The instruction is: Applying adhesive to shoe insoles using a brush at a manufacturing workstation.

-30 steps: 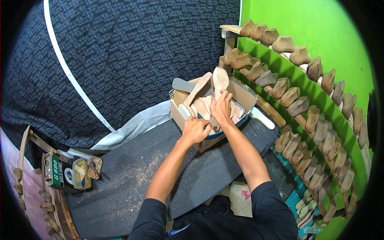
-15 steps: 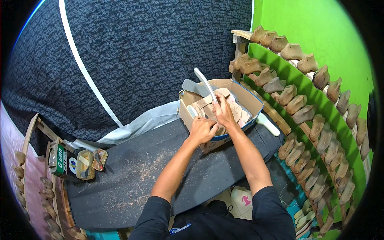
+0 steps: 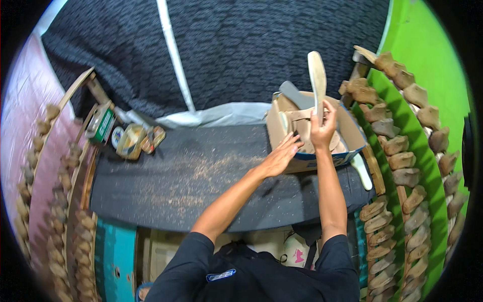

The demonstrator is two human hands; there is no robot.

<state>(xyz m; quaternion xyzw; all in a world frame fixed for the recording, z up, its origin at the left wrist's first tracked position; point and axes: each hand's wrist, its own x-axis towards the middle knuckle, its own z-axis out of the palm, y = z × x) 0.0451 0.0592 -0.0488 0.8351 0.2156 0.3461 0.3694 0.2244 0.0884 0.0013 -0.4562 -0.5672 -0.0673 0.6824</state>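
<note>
My right hand [image 3: 323, 127] is closed around the narrow lower end of a long, pale shoe sole [image 3: 317, 75], which stands upright above the cardboard box [image 3: 353, 132]. Fingers stretched and apart, my left hand [image 3: 283, 157] is at the box's near left side with nothing in its grip; whether it touches the box I cannot tell. A grey sole [image 3: 296, 95] leans out at the back of the box. Tan cut pieces [image 3: 302, 126] lie inside, partly hidden by my hands.
Another pale sole [image 3: 361, 172] lies right of the box on the dark cloth-covered table [image 3: 226, 176], which is strewn with shavings. At the table's left stand a green tin [image 3: 102, 125] and a small tub [image 3: 132, 142]. Racks of wooden shoe lasts [image 3: 402, 151] flank both sides.
The view has swung left. My right hand has lifted the sole and turned its broad face toward me. My left hand has drawn back toward the box's near edge, fingers straighter.
</note>
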